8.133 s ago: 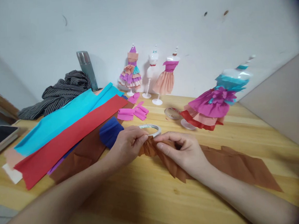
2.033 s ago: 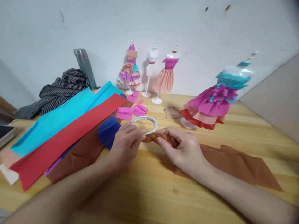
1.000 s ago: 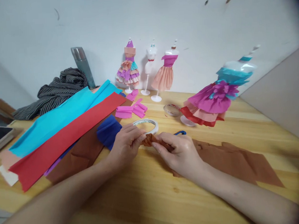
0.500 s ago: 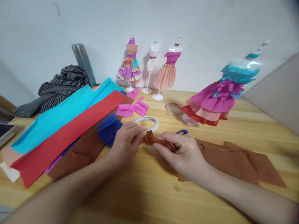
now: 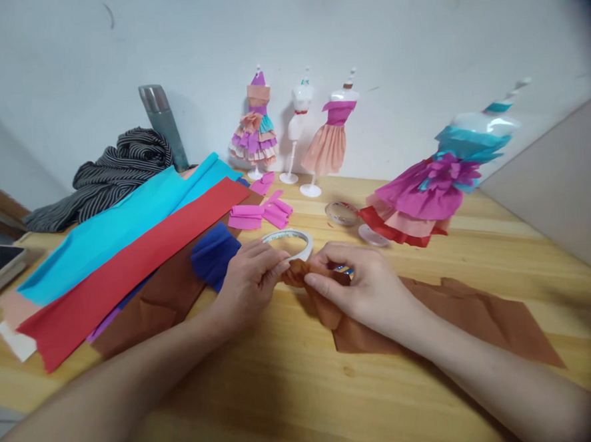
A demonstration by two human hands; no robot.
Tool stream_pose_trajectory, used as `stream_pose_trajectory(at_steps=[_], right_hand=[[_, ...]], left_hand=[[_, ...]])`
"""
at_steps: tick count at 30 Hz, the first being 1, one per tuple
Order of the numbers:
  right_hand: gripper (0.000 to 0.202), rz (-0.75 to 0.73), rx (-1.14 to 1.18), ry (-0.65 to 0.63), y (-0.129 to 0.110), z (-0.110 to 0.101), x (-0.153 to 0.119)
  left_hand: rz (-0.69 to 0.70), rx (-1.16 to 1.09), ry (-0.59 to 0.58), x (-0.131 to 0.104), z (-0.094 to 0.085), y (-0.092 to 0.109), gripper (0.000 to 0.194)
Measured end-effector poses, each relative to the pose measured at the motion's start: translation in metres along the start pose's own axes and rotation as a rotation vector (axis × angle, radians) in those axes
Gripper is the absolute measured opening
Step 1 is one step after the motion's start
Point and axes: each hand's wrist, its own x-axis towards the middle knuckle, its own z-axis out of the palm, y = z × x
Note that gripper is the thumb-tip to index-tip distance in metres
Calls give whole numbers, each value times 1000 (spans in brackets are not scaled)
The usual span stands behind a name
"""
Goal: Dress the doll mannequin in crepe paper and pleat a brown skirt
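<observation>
A long strip of brown crepe paper (image 5: 471,310) runs from the right side of the table to my hands, its near end gathered into folds. My left hand (image 5: 251,274) pinches the gathered end between thumb and fingers. Close beside it, my right hand (image 5: 362,280) grips the same paper a little farther along, thumb below and fingers above. A white tape roll (image 5: 304,244) lies just behind my fingertips. Part of a blue-handled tool (image 5: 345,269) shows behind my right hand, mostly hidden.
Blue (image 5: 212,256), red (image 5: 143,270) and turquoise paper (image 5: 110,225) lie at left, near a striped cloth (image 5: 122,168) and a bottle (image 5: 164,122). Pink pieces (image 5: 248,216), a clear tape roll (image 5: 342,213) and several mannequins, one in a layered dress (image 5: 424,193), stand or lie behind.
My right hand's fingers have shifted slightly on the brown paper, and a flatter fold now hangs below them. The near edge of the strip has slid left.
</observation>
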Motion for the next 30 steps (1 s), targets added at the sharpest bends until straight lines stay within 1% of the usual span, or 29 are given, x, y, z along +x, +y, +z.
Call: stream_pose_trajectory(at_steps=[5, 10, 16, 21, 23, 27, 28, 30], right_hand=[[20, -7, 57, 64, -2, 6, -4], [10, -22, 101, 91, 0, 8, -4], [12, -99, 83, 134, 0, 14, -8], [14, -132, 97, 163, -1, 14, -9], [13, -105, 132, 164, -1, 14, -9], [14, 37, 226, 138, 1, 14, -7], [14, 57, 238, 132, 1, 14, -6], [14, 48, 244, 122, 1, 14, -5]], left_hand=[[40, 18, 18, -1, 1, 0, 23], [52, 35, 10, -1, 0, 0, 23], [86, 39, 16, -1, 1, 1, 23], [74, 32, 14, -1, 1, 1, 22], [70, 33, 17, -1, 1, 1, 23], [69, 35, 35, -1, 1, 1, 22], [69, 38, 38, -1, 1, 1, 22], [75, 42, 35, -1, 1, 1, 23]])
